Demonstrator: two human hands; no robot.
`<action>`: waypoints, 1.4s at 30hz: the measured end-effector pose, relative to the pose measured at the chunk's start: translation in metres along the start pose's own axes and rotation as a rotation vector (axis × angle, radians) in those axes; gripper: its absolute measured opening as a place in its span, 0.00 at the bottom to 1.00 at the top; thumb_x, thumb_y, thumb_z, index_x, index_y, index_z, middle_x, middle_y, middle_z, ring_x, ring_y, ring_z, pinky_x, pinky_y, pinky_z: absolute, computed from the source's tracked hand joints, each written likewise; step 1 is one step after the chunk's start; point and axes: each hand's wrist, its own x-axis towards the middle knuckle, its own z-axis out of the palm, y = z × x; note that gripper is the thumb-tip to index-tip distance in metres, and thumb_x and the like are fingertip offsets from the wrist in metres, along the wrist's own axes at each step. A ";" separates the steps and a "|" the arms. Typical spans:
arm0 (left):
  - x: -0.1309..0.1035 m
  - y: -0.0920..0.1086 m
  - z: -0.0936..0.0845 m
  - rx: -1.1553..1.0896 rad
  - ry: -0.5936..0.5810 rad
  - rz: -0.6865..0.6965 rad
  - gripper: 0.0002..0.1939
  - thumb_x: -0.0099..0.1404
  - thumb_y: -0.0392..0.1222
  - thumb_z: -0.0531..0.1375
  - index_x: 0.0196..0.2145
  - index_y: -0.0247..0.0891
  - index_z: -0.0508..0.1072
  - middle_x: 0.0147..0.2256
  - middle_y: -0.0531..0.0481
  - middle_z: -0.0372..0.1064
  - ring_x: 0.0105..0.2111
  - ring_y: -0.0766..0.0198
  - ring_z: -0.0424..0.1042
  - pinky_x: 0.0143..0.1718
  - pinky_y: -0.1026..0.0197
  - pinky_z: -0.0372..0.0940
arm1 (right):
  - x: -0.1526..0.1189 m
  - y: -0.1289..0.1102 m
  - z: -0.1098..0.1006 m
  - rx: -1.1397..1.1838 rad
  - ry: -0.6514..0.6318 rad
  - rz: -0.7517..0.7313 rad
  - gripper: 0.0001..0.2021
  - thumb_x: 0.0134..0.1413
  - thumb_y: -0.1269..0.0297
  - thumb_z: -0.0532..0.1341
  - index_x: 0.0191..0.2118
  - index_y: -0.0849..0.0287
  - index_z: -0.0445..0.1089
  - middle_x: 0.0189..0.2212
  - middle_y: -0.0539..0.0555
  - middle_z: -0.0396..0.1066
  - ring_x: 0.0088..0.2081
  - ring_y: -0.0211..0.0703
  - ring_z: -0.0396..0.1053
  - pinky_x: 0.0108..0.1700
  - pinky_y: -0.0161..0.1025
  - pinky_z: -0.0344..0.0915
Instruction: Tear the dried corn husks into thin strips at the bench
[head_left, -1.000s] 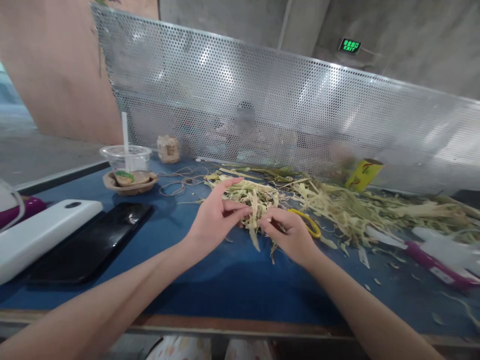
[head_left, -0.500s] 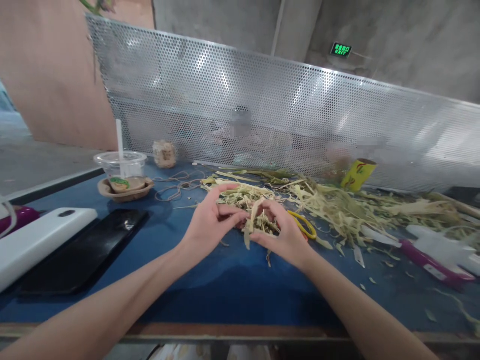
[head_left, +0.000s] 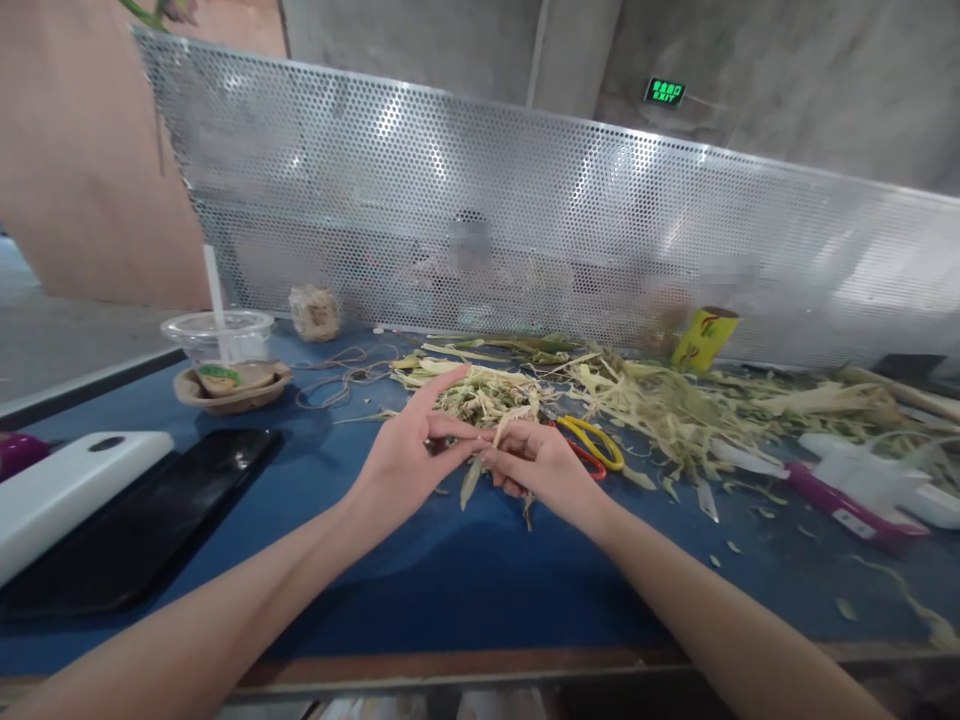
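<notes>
In the head view, the left hand (head_left: 412,440) and right hand (head_left: 544,465) nearly meet, thumbs and fingertips pinched on a narrow pale-green dried leaf strip (head_left: 471,482), the left index finger extended. Yellow-and-red-handled scissors (head_left: 613,455) lie just beside the right hand on the blue tabletop (head_left: 465,590).

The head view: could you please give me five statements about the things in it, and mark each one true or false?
1. A straw stands in the clear cup. True.
2. The phone is left of the white box. False: it is on the right of it.
3. Yellow and red loops show beside the right hand. True.
4. The right hand holds the yellow tube. False: it and the left hand pinch a pale strip.
5. The exit sign glows green. True.
</notes>
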 end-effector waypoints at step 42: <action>0.001 0.003 0.004 -0.401 0.002 -0.224 0.40 0.53 0.43 0.63 0.60 0.37 0.50 0.25 0.56 0.74 0.33 0.65 0.72 0.42 0.61 0.63 | 0.005 0.003 -0.005 0.137 0.237 -0.247 0.15 0.54 0.51 0.51 0.28 0.57 0.60 0.24 0.48 0.60 0.26 0.36 0.58 0.29 0.34 0.58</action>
